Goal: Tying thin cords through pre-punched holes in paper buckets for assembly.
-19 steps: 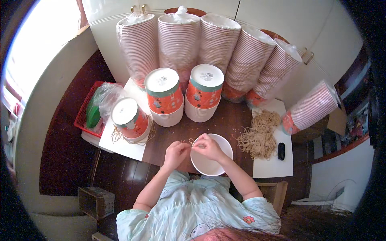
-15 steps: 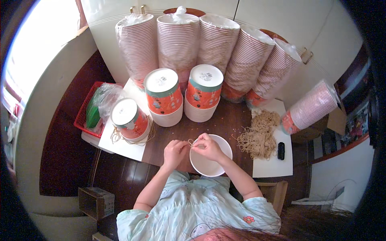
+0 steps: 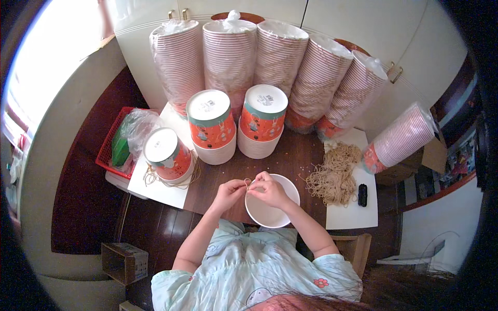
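Note:
My left hand [image 3: 230, 194] and my right hand [image 3: 268, 189] meet over the left rim of a white paper tub [image 3: 277, 207], which stands mouth up at the table's front. Both hands are closed in a pinch on a thin tan cord [image 3: 247, 181], with a small loop rising between the fingertips. The cord's ends are hidden by my fingers. A tangled heap of similar tan cord [image 3: 334, 176] lies to the right. At the left, more cord [image 3: 194, 171] lies around the base of an upturned orange and green paper tub [image 3: 168, 155].
Two stacks of upturned tubs [image 3: 211, 127] [image 3: 263, 122] stand mid-table. Behind them rise several tall plastic-wrapped tub stacks [image 3: 230, 57], and another wrapped stack [image 3: 402, 140] leans at the right. A black object [image 3: 362, 195] lies beside the cord heap. A red basket [image 3: 105, 150] sits at left.
The cord loop between my fingertips has changed shape slightly, and my left fingers have shifted a little. My right hand and the tub stay nearly where they were.

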